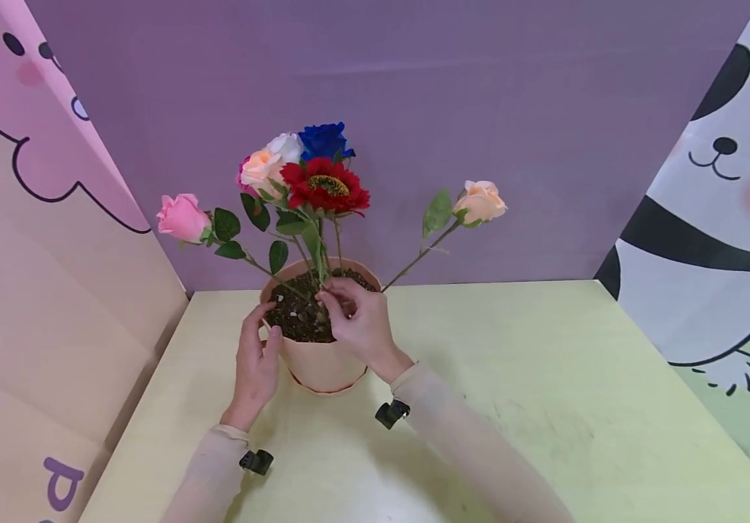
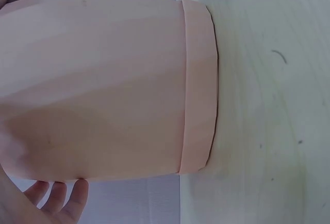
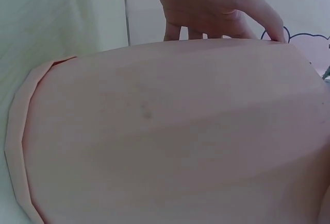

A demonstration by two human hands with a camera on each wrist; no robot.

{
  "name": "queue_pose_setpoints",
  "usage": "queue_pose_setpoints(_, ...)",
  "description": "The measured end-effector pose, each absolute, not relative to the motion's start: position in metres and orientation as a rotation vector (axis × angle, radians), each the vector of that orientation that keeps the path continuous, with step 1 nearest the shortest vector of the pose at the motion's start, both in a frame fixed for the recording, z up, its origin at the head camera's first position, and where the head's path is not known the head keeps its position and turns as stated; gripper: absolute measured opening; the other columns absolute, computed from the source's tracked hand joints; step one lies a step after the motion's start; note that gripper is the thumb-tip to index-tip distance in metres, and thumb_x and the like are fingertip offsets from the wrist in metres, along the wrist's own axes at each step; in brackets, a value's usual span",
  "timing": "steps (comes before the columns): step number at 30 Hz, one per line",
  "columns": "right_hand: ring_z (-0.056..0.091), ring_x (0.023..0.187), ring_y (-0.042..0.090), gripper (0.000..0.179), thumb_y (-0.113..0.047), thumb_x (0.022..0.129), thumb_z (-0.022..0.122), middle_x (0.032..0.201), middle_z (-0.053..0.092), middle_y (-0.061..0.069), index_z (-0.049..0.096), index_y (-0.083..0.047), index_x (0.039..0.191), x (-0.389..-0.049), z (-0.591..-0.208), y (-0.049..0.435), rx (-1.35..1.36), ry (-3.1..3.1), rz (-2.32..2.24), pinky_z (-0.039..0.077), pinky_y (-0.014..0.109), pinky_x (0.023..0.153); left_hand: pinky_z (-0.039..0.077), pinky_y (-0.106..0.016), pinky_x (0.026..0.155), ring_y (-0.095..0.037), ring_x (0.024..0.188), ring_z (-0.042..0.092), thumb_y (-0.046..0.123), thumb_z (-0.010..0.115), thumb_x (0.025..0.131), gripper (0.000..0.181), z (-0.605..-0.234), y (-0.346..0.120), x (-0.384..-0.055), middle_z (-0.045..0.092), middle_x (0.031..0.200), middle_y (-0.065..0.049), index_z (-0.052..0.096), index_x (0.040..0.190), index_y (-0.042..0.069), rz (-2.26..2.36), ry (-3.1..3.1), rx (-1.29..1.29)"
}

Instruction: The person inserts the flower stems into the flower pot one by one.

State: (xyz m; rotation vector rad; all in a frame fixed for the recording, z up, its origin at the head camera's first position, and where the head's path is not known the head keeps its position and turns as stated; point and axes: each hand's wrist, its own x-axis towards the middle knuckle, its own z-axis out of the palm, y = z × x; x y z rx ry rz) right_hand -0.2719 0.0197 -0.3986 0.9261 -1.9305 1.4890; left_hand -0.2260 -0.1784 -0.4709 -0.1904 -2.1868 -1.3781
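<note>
A peach-coloured flower pot filled with dark soil stands upright on the table. My left hand holds its left side, thumb at the front rim and fingers around the wall; the left wrist view shows those fingers against the pot. Over the soil, my right hand pinches a stem near its base, below a red flower with a yellow-brown centre. Which bloom that stem carries is hard to tell. Around it rise a blue rose, a white rose and a peach rose.
A pink rose leans out left, and another peach rose leans far right. A magenta bloom is partly hidden behind the others. The pale table meets a purple back wall; printed panels flank both sides.
</note>
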Motion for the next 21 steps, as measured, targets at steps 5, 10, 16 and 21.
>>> queue_pose_setpoints(5, 0.077, 0.074, 0.027, 0.010, -0.002, 0.095, 0.077, 0.096, 0.081, 0.015, 0.078, 0.001, 0.105, -0.2706, -0.4053, 0.0223, 0.908, -1.917, 1.463, 0.061, 0.028, 0.064, 0.046, -0.057, 0.099, -0.035, 0.132, 0.045, 0.021, 0.045, 0.113, 0.046, -0.4738, -0.1778, -0.2239, 0.043, 0.161, -0.020, 0.043, 0.157, 0.007, -1.375, -2.186, -0.185)
queue_pose_setpoints(10, 0.078, 0.076, 0.026, 0.012, -0.004, 0.095, 0.078, 0.099, 0.081, 0.016, 0.078, 0.000, 0.106, -0.2689, -0.4026, 0.0241, 0.889, -1.868, 1.508, 0.064, 0.033, 0.070, 0.045, -0.055, 0.098, -0.032, 0.131, 0.044, 0.021, 0.045, 0.114, 0.046, -0.4726, -0.1781, -0.2255, 0.043, 0.160, -0.019, 0.043, 0.157, 0.008, -1.364, -2.179, -0.205)
queue_pose_setpoints(16, 0.079, 0.083, 0.029, 0.016, -0.004, 0.094, 0.078, 0.103, 0.081, 0.016, 0.078, 0.001, 0.109, -0.2644, -0.3999, 0.0260, 0.872, -1.881, 1.547, 0.065, 0.035, 0.075, 0.045, -0.054, 0.098, -0.032, 0.129, 0.044, 0.020, 0.045, 0.114, 0.045, -0.4723, -0.1784, -0.2262, 0.044, 0.159, -0.018, 0.043, 0.158, 0.009, -1.372, -2.171, -0.205)
queue_pose_setpoints(21, 0.078, 0.081, 0.028, 0.016, -0.004, 0.094, 0.079, 0.102, 0.081, 0.015, 0.078, -0.001, 0.109, -0.2621, -0.4008, 0.0270, 0.875, -1.869, 1.551, 0.064, 0.033, 0.072, 0.044, -0.055, 0.100, -0.033, 0.135, 0.044, 0.021, 0.046, 0.114, 0.046, -0.4715, -0.1789, -0.2262, 0.042, 0.163, -0.016, 0.042, 0.159, 0.010, -1.391, -2.190, -0.189)
